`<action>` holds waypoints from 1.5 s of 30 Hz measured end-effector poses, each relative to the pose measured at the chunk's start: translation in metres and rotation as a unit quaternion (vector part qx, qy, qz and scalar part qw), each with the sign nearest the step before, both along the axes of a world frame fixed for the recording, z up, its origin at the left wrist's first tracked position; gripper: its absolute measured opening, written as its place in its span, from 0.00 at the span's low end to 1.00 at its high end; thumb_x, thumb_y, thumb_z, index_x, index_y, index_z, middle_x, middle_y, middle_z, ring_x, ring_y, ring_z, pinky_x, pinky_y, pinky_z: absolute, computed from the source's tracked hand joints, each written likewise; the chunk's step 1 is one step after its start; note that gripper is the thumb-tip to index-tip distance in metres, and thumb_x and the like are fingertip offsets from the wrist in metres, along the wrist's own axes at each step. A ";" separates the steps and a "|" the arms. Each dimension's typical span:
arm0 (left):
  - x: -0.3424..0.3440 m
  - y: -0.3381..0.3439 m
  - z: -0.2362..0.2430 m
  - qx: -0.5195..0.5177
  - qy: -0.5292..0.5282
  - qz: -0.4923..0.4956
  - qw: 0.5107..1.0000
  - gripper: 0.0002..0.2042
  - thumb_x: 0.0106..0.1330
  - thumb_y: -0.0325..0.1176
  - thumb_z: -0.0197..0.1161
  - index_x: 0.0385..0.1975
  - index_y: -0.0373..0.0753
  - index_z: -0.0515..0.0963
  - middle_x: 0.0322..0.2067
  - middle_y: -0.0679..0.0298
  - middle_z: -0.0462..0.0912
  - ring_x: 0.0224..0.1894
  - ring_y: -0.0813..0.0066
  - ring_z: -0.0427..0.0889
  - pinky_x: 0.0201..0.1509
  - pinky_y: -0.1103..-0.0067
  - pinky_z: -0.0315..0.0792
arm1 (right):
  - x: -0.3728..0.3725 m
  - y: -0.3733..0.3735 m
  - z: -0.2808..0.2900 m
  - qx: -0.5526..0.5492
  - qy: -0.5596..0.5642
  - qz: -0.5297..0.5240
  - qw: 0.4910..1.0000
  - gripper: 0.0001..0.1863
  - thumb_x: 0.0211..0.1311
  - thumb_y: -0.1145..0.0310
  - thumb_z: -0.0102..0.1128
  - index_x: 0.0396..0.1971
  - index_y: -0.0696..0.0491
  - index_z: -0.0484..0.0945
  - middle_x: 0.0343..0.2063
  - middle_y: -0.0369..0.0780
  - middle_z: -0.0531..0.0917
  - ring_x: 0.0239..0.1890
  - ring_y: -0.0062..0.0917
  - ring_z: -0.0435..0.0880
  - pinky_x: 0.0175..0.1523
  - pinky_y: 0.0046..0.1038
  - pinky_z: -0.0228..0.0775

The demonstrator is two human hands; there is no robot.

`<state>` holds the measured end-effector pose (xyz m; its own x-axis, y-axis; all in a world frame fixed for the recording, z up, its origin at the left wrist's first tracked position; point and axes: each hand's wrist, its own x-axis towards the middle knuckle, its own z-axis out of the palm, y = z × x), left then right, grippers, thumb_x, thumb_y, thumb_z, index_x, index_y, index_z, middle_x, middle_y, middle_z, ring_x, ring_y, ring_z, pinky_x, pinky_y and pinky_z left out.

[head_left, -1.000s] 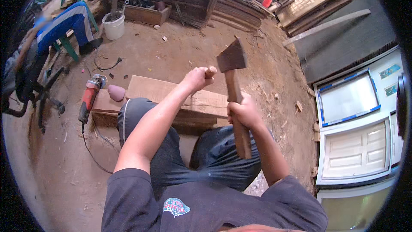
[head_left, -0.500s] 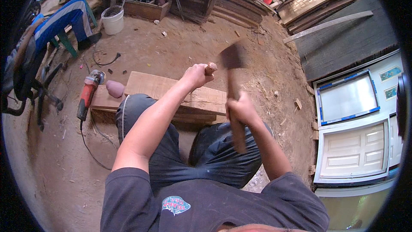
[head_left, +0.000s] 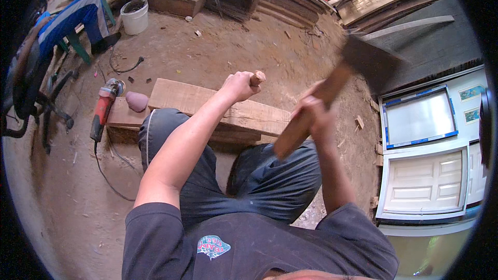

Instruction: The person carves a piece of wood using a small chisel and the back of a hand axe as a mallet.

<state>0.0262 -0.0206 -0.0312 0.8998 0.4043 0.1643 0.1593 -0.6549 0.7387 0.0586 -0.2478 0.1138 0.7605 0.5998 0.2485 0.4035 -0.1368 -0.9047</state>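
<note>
My left hand is closed round a chisel, its worn wooden handle end sticking out past the fist. The hand and wrist hide its blade. Under this fist lies a thick wooden beam, sloping across in front of my knees, with a rough patch toward its right end. My right hand grips the wooden handle of a mallet. Its broad dark head is raised to the right, well apart from the chisel and smeared by motion.
Left of the beam lie a red angle grinder with a cord and a mauve rounded lump. A white bucket and a wooden toolbox stand farther off. White door panels line the right side. Wood scraps dot the dirt floor.
The mallet has swung up and to the right, away from the chisel, and looks larger. My left hand and the chisel have barely moved.
</note>
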 end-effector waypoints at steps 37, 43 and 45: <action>-0.001 0.005 -0.003 -0.010 0.016 0.007 1.000 0.17 0.55 0.47 0.66 0.35 0.40 0.83 0.37 0.51 0.85 0.44 0.51 0.83 0.50 0.61 0.76 | -0.014 0.023 -0.024 -0.326 0.167 0.110 0.924 0.10 0.54 0.68 0.59 0.32 0.58 0.75 0.19 0.39 0.79 0.21 0.25 0.81 0.29 0.30 0.75; 0.003 0.008 -0.013 0.000 -0.006 0.024 1.000 0.16 0.55 0.45 0.68 0.35 0.40 0.83 0.37 0.50 0.85 0.43 0.48 0.83 0.48 0.60 0.77 | -0.026 0.015 0.056 -0.056 0.223 0.103 0.968 0.13 0.58 0.67 0.55 0.37 0.60 0.69 0.17 0.40 0.77 0.15 0.27 0.78 0.23 0.27 0.74; -0.001 0.007 -0.006 -0.011 0.016 0.020 1.000 0.16 0.54 0.45 0.69 0.35 0.40 0.83 0.37 0.49 0.85 0.43 0.48 0.83 0.48 0.60 0.77 | -0.024 0.026 0.075 0.063 0.139 0.079 0.985 0.13 0.59 0.69 0.52 0.40 0.60 0.68 0.17 0.41 0.73 0.16 0.28 0.77 0.24 0.31 0.75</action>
<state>0.0254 -0.0132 -0.0367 0.8869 0.4442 0.1269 0.2089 -0.6306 0.7475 0.0345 -0.2220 0.1887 0.7086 0.6946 0.1238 0.1455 0.0278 -0.9890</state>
